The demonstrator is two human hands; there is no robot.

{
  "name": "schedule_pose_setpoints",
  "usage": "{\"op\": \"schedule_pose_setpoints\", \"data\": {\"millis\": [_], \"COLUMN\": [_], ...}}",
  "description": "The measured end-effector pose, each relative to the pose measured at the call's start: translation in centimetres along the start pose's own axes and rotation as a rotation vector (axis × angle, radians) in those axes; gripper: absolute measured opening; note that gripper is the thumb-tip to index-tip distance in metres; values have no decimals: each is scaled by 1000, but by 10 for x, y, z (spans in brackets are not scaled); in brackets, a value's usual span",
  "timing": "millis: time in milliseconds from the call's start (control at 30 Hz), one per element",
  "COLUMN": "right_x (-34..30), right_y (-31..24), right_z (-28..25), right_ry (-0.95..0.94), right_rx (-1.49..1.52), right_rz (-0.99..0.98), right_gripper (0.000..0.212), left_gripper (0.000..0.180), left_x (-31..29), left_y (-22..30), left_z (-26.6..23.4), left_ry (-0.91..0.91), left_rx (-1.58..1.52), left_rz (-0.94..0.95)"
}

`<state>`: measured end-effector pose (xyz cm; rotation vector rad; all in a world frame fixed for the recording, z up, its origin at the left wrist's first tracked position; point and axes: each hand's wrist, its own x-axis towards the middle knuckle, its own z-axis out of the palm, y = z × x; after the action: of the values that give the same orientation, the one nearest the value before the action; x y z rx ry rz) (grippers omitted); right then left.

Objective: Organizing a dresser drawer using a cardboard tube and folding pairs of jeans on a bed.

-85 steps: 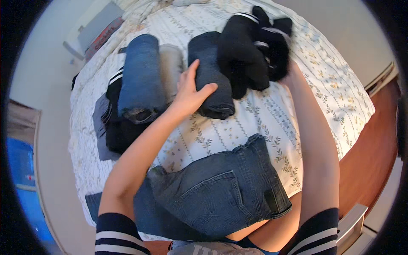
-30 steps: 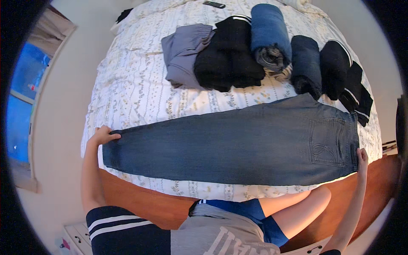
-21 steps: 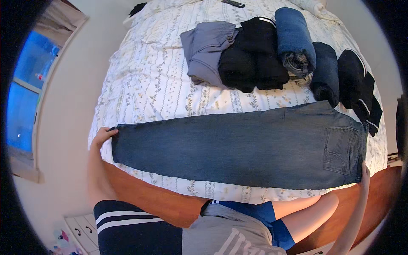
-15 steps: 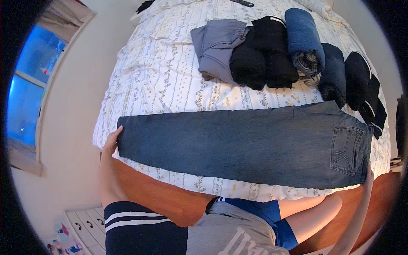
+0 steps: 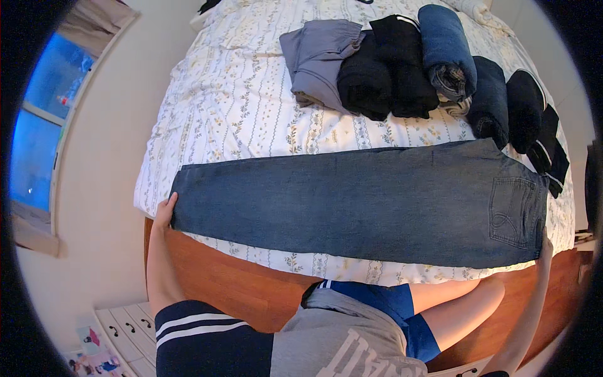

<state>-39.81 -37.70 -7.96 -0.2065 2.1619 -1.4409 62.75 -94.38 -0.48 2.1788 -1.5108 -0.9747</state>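
Note:
Dark blue-grey jeans (image 5: pixel 339 204) lie folded lengthwise across the near part of the bed, hem at the left and waistband at the right. A stitched back pocket faces up near the waist. My left hand (image 5: pixel 164 212) grips the hem near its front corner, thumb on top and fingers mostly hidden beneath. At the waistband's near corner, my right hand (image 5: pixel 545 246) holds the edge, its fingers partly hidden by the cloth.
Along the far right of the floral bedspread (image 5: pixel 213 119) sit folded grey pants (image 5: pixel 320 60), black rolled clothes (image 5: pixel 367 75), a blue denim roll (image 5: pixel 447 47), a darker denim roll (image 5: pixel 488 100) and black striped clothing (image 5: pixel 527 113). A white drawer unit (image 5: pixel 129 320) stands lower left.
My left hand has slid along the hem toward its near corner. My right hand stays at the waistband. The whole scene has shifted slightly upward in view.

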Motion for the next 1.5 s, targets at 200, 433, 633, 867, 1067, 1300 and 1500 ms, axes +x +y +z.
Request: {"op": "schedule_pose_setpoints", "data": {"millis": [200, 433, 633, 867, 1067, 1300, 1500], "right_x": [-11, -2, 18, 16, -29, -64, -139], "right_y": [-21, -12, 0, 8, -43, -16, -127], "right_z": [16, 19, -21, -5, 25, 67, 225], "right_ry": [-55, -139, -119, 169, 253, 559, 290], "right_rx": [73, -18, -186, -309, -419, -731, -710], "right_rz": [62, 19, 12, -114, -269, -384, -950], "right_gripper": [70, 66, 65, 71, 52, 44, 41], "left_gripper": [57, 46, 67, 66, 49, 41, 39], "left_x": [19, 77, 43, -2, -42, 54, -59], "left_y": [35, 35, 24, -7, 68, 1, 228], "left_z": [20, 2, 19, 7, -15, 9, 187], "left_ry": [-75, 191, 103, 122, 230, 589, 373], "left_rx": [-384, -337, 14, -115, -309, 850, 492], "left_rz": [-28, 122, -79, -10, 228, 314, 1170]}}
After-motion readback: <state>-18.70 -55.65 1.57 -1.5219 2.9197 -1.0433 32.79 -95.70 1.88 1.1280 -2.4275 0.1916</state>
